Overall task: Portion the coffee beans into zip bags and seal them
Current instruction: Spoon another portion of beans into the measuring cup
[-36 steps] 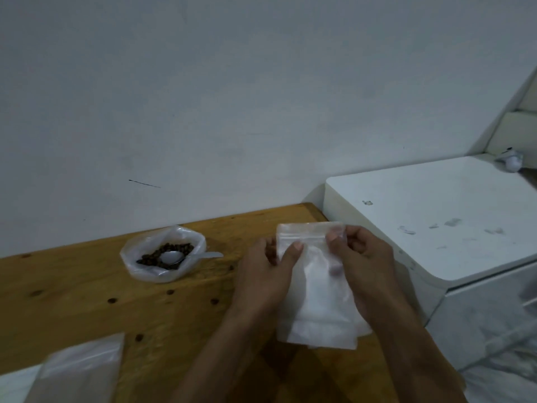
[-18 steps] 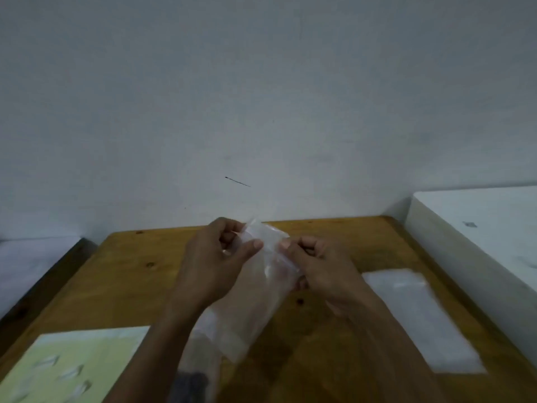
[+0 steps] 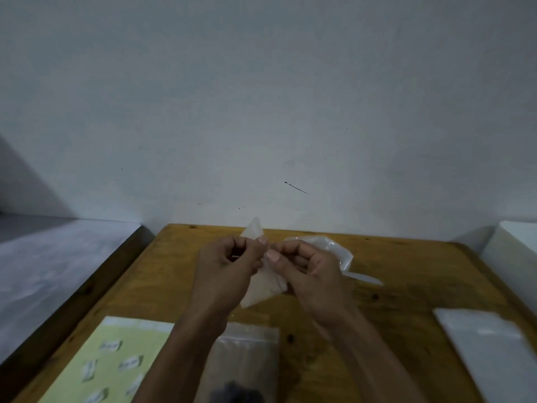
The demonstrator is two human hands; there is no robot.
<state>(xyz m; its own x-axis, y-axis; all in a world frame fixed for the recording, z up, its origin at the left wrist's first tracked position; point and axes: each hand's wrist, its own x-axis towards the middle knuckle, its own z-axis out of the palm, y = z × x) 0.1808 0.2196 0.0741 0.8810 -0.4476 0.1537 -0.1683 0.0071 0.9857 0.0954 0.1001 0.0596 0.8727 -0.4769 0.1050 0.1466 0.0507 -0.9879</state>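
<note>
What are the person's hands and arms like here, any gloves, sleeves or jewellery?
Both hands are bare: no gloves on the left hand or the right hand. The forearms are uncovered as far as the bottom edge of the picture, so no sleeve shows. No watch, bracelet or ring is visible, though the picture is dim and soft. The thumbnails look short and unpainted.

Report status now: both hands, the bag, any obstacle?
Left hand, right hand both pinch zip bag mouth. Bag looks empty, above table. No obstacle.
</note>
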